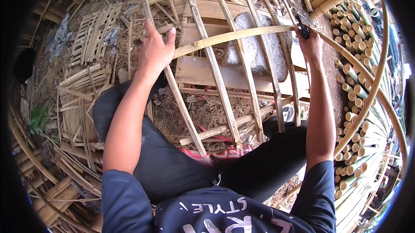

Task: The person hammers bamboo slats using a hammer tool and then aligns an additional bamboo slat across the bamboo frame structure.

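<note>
A long bamboo strip [235, 35] lies across several bamboo slats [219, 75] that form an open lattice over my lap. At the strip's left end, my left hand [154, 50] grips it where it meets the leftmost slat [183, 103]. That thumb points up, apart from the index finger, and the other fingers are partly hidden. My right hand [310, 45] is closed around a small black tool [304, 29], whose kind I cannot make out, and touches the strip. Beyond that hand the strip curves off to the right.
Under the lattice are a pale stone block [250, 45] and wooden boards [203, 69]. Cut bamboo poles [354, 99] are stacked at right. Woven bamboo pieces [95, 32] and loose strips [80, 116] lie at left. A bent bamboo length [380, 60] arches at far right.
</note>
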`<state>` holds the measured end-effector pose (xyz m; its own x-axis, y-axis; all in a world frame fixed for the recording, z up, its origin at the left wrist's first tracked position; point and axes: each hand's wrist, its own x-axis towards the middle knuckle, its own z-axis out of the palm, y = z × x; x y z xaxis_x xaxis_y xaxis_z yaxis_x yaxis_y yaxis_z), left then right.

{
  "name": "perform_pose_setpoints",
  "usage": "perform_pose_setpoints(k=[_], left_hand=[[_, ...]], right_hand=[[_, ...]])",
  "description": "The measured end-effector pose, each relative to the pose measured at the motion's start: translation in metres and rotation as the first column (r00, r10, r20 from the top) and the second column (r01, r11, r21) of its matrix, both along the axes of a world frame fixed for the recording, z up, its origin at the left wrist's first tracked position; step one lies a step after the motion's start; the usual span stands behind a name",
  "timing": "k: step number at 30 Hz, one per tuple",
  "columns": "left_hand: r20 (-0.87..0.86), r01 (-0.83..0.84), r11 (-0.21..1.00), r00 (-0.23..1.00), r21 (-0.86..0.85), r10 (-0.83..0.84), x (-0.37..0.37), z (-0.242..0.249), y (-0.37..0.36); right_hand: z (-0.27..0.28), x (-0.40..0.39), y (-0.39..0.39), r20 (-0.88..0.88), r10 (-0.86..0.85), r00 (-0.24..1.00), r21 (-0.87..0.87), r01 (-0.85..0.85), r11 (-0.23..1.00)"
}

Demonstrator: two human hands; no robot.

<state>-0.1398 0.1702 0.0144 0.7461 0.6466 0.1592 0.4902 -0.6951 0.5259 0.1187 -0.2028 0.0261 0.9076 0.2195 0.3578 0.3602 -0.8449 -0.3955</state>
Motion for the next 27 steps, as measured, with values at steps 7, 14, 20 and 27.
perform_pose_setpoints(k=[7,14,20,27], left_hand=[[-0.052,0.000,0.989,0.999,-0.150,-0.008,-0.001,0.011,0.000],[-0.018,0.040,0.997,0.999,-0.066,-0.042,-0.001,0.003,0.003],[-0.006,0.055,0.998,0.998,-0.028,-0.055,0.000,0.002,0.004],[-0.014,0.052,0.999,0.999,-0.014,-0.052,0.000,0.000,0.004]], right_hand=[[0.004,-0.002,0.002,0.021,0.053,0.998,-0.018,-0.052,0.998],[0.003,0.003,-0.002,0.031,0.064,0.997,-0.120,-0.059,0.991],[-0.003,0.011,-0.006,0.018,0.025,1.000,-0.146,-0.022,0.989],[0.002,0.004,-0.002,-0.020,0.033,0.999,-0.042,-0.034,0.999]])
